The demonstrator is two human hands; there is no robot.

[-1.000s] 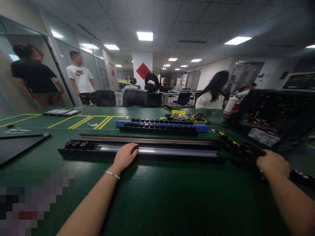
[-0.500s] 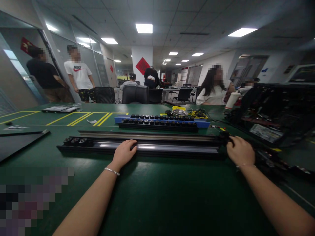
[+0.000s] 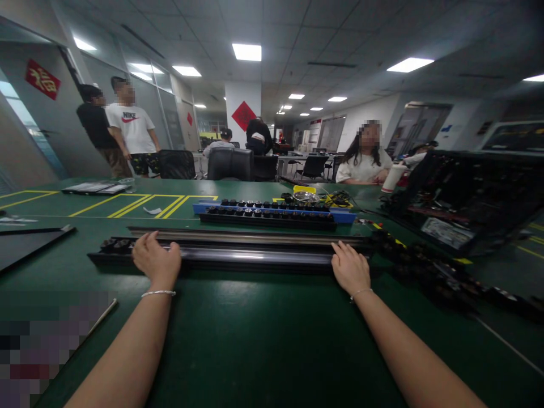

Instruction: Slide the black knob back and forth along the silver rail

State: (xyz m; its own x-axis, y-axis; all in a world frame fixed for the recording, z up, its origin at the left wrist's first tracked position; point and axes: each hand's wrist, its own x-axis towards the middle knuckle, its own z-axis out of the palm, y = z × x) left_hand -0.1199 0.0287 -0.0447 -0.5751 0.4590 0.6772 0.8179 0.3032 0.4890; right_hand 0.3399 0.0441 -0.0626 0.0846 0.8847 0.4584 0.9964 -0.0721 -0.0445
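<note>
A long black rail (image 3: 238, 265) with a shiny channel lies across the table in front of me. Over its left part is my left hand (image 3: 157, 258), fingers bent down and thumb on the rail; what lies under the fingers is hidden. Small black rollers (image 3: 113, 245) sit in the channel just left of that hand. My right hand (image 3: 351, 266) is closed over the rail's right part, its fingertips at the far side. Another black rail (image 3: 255, 235) runs close behind the first. At the right lies a dark chain of roller pieces (image 3: 442, 272), apart from my right hand.
Farther back, a blue rail (image 3: 344, 217) lies behind a black roller strip (image 3: 267, 217). A metal dish (image 3: 306, 196) and cables (image 3: 338, 198) are beyond. An open black case (image 3: 450, 198) stands right; a dark panel (image 3: 29, 246) lies left. Several people are across the table.
My left hand has moved left along the rail toward the rollers. My right hand has left the dark pieces at the right end and moved left onto the rail.
</note>
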